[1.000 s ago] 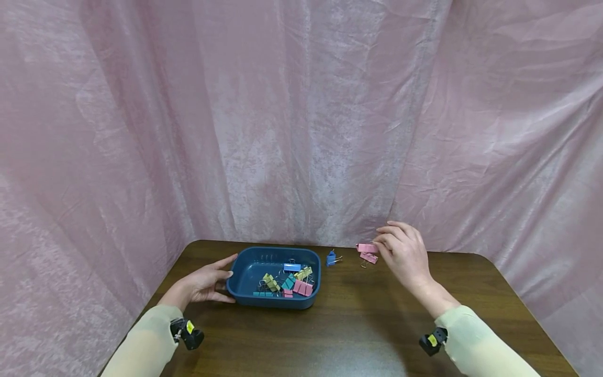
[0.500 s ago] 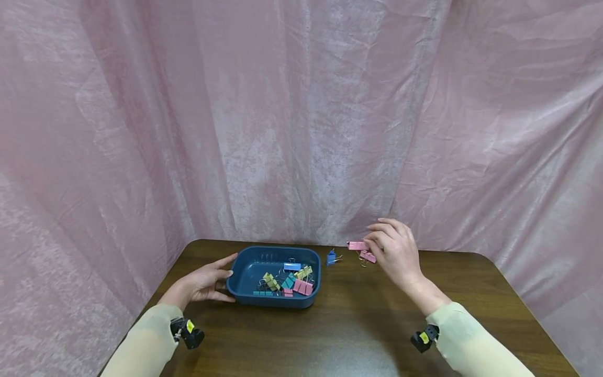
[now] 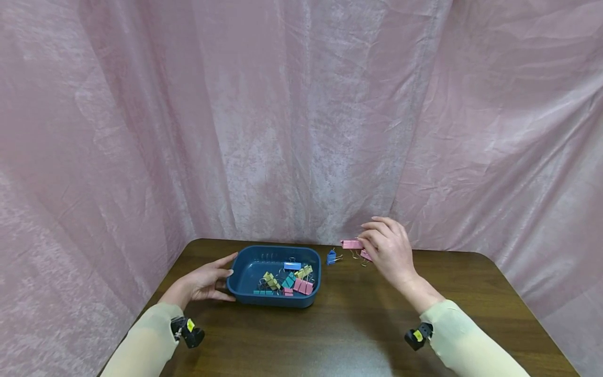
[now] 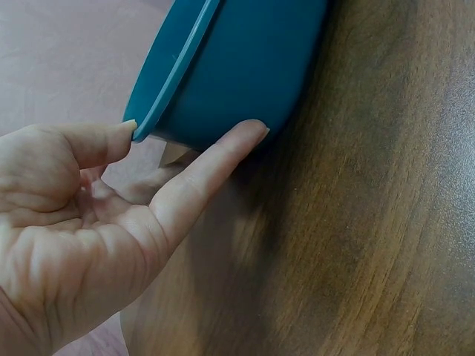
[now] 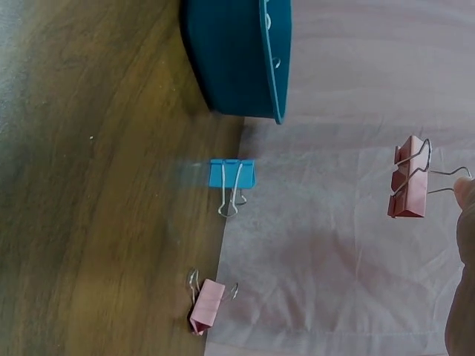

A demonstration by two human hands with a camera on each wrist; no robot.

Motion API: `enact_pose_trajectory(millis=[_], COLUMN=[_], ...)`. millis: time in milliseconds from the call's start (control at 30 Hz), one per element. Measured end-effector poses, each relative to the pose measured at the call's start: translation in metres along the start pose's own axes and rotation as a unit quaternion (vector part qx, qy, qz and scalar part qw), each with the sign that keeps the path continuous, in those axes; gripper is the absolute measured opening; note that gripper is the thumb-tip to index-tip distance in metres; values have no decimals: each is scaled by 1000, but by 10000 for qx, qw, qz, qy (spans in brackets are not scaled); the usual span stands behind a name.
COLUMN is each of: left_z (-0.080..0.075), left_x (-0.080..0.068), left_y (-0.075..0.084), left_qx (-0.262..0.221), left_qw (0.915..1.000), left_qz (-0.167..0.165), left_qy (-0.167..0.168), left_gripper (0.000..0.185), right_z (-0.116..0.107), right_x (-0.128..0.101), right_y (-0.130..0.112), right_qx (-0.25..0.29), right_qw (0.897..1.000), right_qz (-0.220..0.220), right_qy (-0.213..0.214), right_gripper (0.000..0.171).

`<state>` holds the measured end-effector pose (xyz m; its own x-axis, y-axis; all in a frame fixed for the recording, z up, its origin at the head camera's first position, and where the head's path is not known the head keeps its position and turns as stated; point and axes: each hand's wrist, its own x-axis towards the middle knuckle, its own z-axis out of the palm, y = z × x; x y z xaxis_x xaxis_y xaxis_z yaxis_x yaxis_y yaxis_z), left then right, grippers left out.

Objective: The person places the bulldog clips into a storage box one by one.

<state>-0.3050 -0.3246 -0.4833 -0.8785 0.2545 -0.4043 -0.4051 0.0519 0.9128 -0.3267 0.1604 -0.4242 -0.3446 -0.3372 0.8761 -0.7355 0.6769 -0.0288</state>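
My right hand (image 3: 387,251) pinches a pink binder clip (image 3: 351,244) (image 5: 409,189) by its wire handles and holds it above the table, right of the tray. A second pink clip (image 5: 207,305) (image 3: 365,255) lies on the table below the hand, and a blue clip (image 3: 331,257) (image 5: 231,174) lies between it and the tray. The dark blue tray (image 3: 249,264) (image 4: 237,67) (image 5: 237,55) holds several coloured clips. My left hand (image 3: 207,281) rests against the tray's left end, thumb (image 4: 200,174) and a finger touching its wall.
The brown wooden table (image 3: 339,324) is closed in by a pink cloth backdrop (image 3: 301,120) on three sides. Small wrist cameras sit on both pale green sleeves.
My right hand has lifted the pink clip and carried it left, toward the tray. The other pink clip stayed on the table. My left hand has not moved.
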Motion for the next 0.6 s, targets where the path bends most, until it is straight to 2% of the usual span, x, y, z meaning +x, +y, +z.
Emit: enact_pose_trajectory(millis=[433, 600], left_z=[1, 2], left_x=[0, -1], left_y=[-1, -1], left_qx=[24, 27], left_qw=[10000, 10000], left_qz=[-25, -8], left_qy=[86, 54], left_gripper=[61, 61], right_z=[6, 9], right_x=[5, 7], right_y=[-8, -10], right_qx=[65, 57], right_qw=[9999, 10000], right_qz=[-47, -57], right_qy=[-79, -55], right_gripper=[14, 8])
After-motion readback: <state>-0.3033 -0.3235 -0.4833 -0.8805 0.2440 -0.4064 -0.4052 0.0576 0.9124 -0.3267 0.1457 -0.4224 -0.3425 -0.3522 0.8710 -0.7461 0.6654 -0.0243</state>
